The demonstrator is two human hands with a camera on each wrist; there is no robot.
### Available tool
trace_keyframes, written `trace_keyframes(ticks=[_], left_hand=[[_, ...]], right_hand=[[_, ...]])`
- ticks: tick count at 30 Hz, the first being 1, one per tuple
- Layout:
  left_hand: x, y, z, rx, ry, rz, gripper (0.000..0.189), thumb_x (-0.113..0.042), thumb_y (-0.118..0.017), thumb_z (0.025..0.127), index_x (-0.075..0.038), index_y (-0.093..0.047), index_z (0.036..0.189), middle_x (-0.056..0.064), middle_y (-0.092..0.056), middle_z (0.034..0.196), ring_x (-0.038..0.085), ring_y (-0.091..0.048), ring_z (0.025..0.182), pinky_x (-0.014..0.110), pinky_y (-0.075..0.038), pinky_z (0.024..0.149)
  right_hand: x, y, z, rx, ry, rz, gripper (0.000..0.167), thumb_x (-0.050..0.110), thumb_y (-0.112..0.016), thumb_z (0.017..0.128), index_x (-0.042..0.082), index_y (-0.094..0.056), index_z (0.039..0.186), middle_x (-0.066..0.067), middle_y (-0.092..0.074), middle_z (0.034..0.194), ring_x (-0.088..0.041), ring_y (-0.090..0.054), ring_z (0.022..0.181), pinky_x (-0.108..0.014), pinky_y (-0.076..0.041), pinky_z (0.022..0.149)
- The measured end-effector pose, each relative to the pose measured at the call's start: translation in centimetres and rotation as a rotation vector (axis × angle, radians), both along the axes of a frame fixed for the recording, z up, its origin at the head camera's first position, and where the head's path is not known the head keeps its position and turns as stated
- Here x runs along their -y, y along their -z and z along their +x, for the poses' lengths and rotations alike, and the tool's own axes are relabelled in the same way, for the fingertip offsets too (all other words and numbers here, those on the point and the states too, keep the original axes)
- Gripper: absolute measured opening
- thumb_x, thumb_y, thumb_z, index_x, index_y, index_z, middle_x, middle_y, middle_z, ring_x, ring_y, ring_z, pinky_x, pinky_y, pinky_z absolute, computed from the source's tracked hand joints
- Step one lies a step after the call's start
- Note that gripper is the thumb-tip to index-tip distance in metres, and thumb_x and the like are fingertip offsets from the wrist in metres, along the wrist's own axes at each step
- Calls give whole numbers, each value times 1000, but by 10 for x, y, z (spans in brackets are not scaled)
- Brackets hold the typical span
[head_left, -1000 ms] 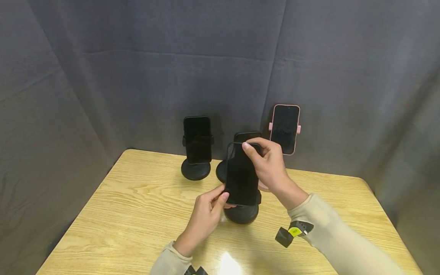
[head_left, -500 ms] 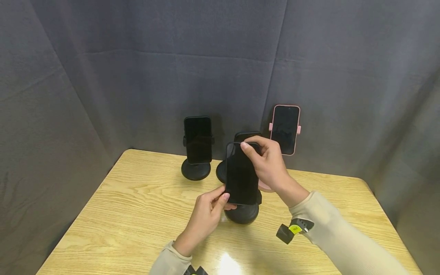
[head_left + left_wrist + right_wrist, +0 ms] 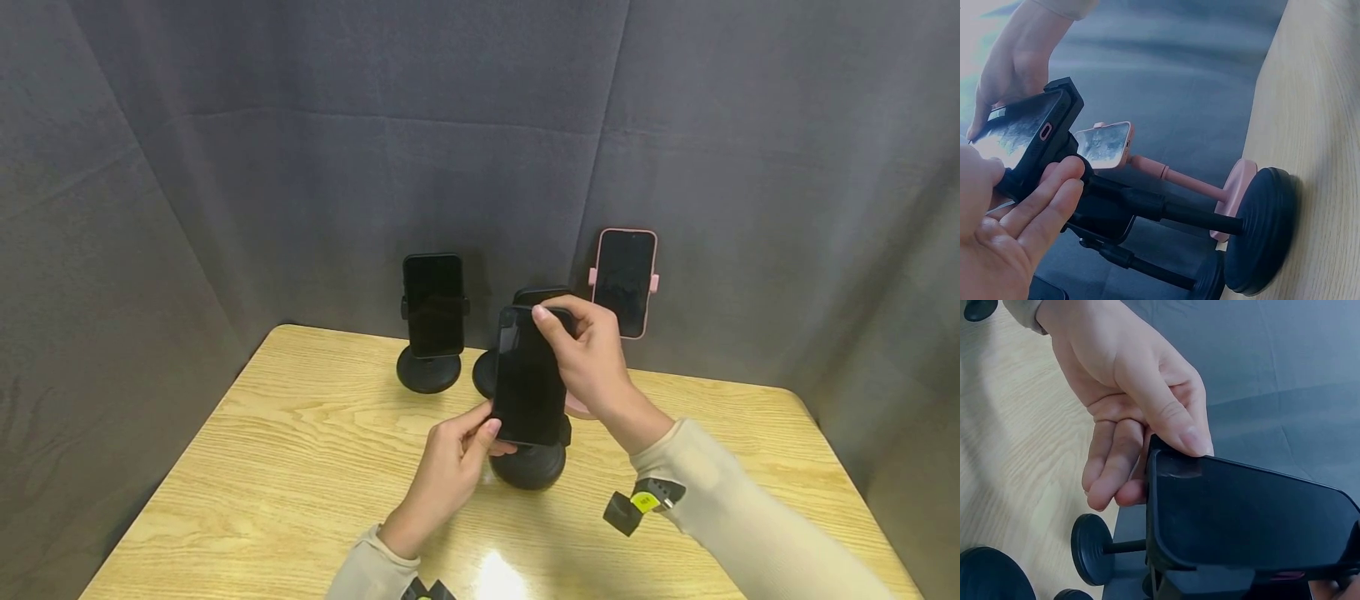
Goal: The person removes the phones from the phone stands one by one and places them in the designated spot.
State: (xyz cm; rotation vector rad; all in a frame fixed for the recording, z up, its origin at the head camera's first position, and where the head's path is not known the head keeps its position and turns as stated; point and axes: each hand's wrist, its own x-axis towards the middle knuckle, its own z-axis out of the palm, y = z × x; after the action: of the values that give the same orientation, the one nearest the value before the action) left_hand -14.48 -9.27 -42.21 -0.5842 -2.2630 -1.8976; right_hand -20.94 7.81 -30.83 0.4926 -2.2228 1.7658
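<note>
A black-cased phone (image 3: 528, 379) leans back in the clamp (image 3: 1071, 103) of a black phone stand with a round base (image 3: 528, 471). My left hand (image 3: 442, 471) holds the phone's lower left edge, its thumb in front and fingers behind near the clamp. At the top right corner, my right hand (image 3: 596, 358) pinches the phone, thumb over the screen's edge; in the right wrist view its other fingers curl behind the phone (image 3: 1247, 515). The stand's pole (image 3: 1200, 215) shows in the left wrist view. Most of the clamp is hidden in the head view.
Behind stand a phone on a black stand (image 3: 433, 308) at left, another dark phone (image 3: 536, 294) mostly covered, and a pink-cased phone (image 3: 624, 283) on a pink stand at right. A grey curtain (image 3: 360, 183) hangs behind the wooden table (image 3: 300, 475).
The phone has tilted slightly, its top edge shifting a little up and right with my right hand. My left hand keeps its place at the lower corner.
</note>
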Motion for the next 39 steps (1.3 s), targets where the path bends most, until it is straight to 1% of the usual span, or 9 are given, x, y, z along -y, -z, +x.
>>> trace_keyframes(ticks=[3,4,7,10,17,22,31,33,39], left_hand=[[0,0,0,-5,4,1,40,-19,-52,107,5,-56,139,18,-78,102,23,-78,85,21,-60,81],[1,0,0,-8,5,2,41,-19,-51,107,5,-55,139,18,-77,103,24,-78,85,23,-60,82],[1,1,0,-13,1,3,41,-19,-51,107,6,-55,139,19,-77,103,24,-78,85,28,-62,83],[1,1,0,-15,-1,0,41,-19,-51,107,6,-55,139,18,-77,103,24,-78,85,29,-62,84],[0,2,-1,-22,-10,-11,42,-20,-51,107,7,-55,139,17,-79,92,24,-78,86,34,-61,88],[0,4,-1,-37,-23,-20,43,-21,-52,107,7,-55,139,16,-79,88,25,-78,87,38,-60,91],[-1,3,0,-17,-25,0,42,-21,-52,107,7,-55,139,18,-78,89,28,-78,87,39,-61,89],[-1,3,0,-24,-23,0,43,-20,-52,107,7,-55,139,18,-78,89,28,-78,87,38,-61,88],[-1,3,0,-39,1,26,41,-19,-51,107,6,-54,140,19,-78,92,29,-78,86,29,-62,84]], right_hand=[[0,-1,0,5,-3,1,17,8,-65,99,-7,-70,105,16,-71,82,-2,-69,71,-21,-60,68],[0,-1,0,5,-2,2,17,8,-65,99,-7,-71,105,17,-71,81,-2,-68,71,-21,-60,68],[1,-1,0,8,1,2,18,8,-64,99,-7,-70,105,18,-70,81,-2,-68,71,-21,-59,68],[1,-1,0,12,9,-1,18,8,-64,99,-7,-70,106,20,-70,80,-1,-68,71,-20,-59,68],[1,-1,-1,10,26,-7,18,8,-65,99,-7,-70,106,21,-69,81,0,-66,72,-19,-58,69],[0,-1,-1,16,34,2,19,10,-66,99,-6,-70,107,22,-69,81,-1,-65,73,-18,-57,69],[0,-2,-1,38,54,11,21,13,-66,99,-5,-71,108,22,-68,77,-1,-64,71,-19,-56,68],[-1,-2,-1,41,54,5,21,13,-66,99,-5,-71,108,22,-68,76,-1,-64,70,-19,-57,67],[-1,-1,-1,51,51,-20,22,13,-65,100,-7,-70,108,20,-68,73,-1,-64,68,-19,-57,67]])
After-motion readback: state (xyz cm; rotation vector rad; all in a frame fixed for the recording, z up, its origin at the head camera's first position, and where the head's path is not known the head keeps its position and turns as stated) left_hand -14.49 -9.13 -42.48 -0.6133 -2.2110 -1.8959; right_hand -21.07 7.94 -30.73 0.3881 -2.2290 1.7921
